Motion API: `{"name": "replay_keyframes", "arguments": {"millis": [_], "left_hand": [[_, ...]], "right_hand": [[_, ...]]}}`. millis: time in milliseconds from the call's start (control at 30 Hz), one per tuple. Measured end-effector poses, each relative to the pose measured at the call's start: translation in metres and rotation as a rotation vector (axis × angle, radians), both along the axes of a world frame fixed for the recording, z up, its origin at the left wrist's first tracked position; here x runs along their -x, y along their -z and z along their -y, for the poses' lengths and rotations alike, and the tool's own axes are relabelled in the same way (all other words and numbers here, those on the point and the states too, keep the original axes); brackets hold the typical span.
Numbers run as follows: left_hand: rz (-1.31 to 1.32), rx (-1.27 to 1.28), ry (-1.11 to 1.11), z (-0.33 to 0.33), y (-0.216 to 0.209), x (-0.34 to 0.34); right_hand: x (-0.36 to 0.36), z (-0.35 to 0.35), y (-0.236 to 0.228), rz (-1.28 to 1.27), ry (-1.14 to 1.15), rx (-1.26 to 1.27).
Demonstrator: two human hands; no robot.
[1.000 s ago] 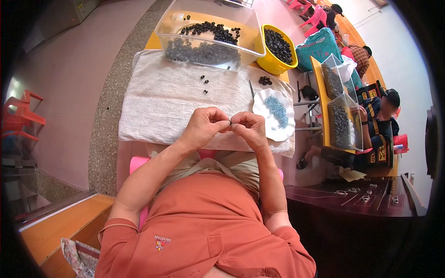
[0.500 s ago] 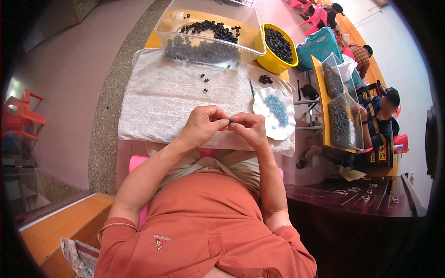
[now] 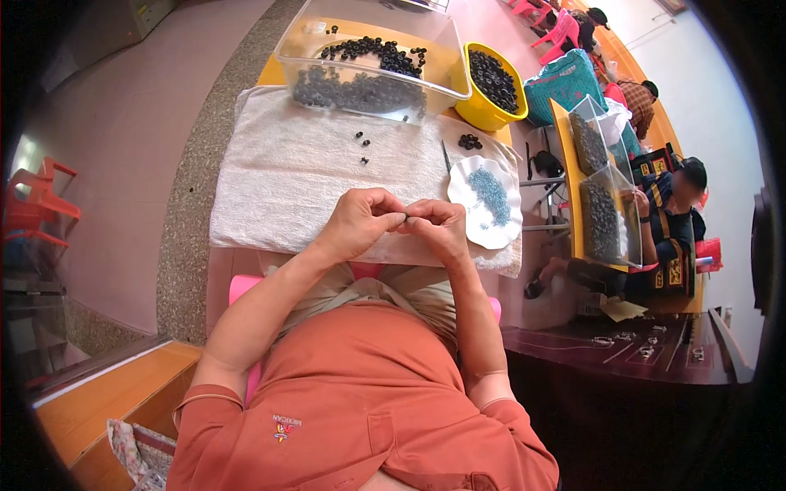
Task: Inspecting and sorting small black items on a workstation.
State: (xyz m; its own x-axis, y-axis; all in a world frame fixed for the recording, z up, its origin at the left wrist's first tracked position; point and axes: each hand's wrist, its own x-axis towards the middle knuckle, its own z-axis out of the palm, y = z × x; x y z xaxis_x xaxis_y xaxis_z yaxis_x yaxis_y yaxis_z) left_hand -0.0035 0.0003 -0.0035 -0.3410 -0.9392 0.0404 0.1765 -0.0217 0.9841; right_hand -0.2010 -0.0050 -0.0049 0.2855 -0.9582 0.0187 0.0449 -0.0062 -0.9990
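My left hand (image 3: pixel 360 221) and my right hand (image 3: pixel 440 229) meet fingertip to fingertip over the near edge of a white towel (image 3: pixel 278 180). Both are closed in a pinch on one small dark part (image 3: pixel 405 218), mostly hidden by the fingers. To the right of my right hand lies a white scalloped plate (image 3: pixel 489 237) with tiny clear-blue pieces (image 3: pixel 490 196) on it. Beyond my hands, a few small black round parts (image 3: pixel 366 142) lie loose on the towel. A small pile of black parts (image 3: pixel 470 141) sits above the plate, near dark tweezers (image 3: pixel 446 155).
At the towel's far edge stand a clear plastic bin (image 3: pixel 446 88) and a yellow tub (image 3: pixel 490 119), both holding black round parts. Farther right, a co-worker (image 3: pixel 675 213) sits by clear bins (image 3: pixel 606 217) of dark parts. A red plastic chair (image 3: pixel 41 200) stands at far left.
Both hands stay pinched together in nearly the same place, with only slight finger movement around the small dark part. The whole view has shifted very slightly.
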Motion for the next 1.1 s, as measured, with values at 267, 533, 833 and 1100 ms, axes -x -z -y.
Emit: {"name": "replay_keyframes", "arguments": {"millis": [267, 533, 833, 1100], "left_hand": [[0.139, 0.098, -0.003, -0.001, 0.006, 0.002], [0.138, 0.094, -0.007, -0.001, 0.007, 0.004], [0.185, 0.128, -0.042, -0.002, 0.006, 0.005], [0.118, 0.076, -0.097, 0.004, 0.010, 0.000]], "right_hand": [[-0.001, 0.001, 0.013, -0.035, 0.046, 0.190], [-0.007, 0.001, 0.015, -0.127, 0.111, 0.251], [-0.007, -0.001, 0.013, -0.188, 0.099, 0.257], [-0.006, -0.002, 0.004, -0.287, 0.013, 0.167]]}}
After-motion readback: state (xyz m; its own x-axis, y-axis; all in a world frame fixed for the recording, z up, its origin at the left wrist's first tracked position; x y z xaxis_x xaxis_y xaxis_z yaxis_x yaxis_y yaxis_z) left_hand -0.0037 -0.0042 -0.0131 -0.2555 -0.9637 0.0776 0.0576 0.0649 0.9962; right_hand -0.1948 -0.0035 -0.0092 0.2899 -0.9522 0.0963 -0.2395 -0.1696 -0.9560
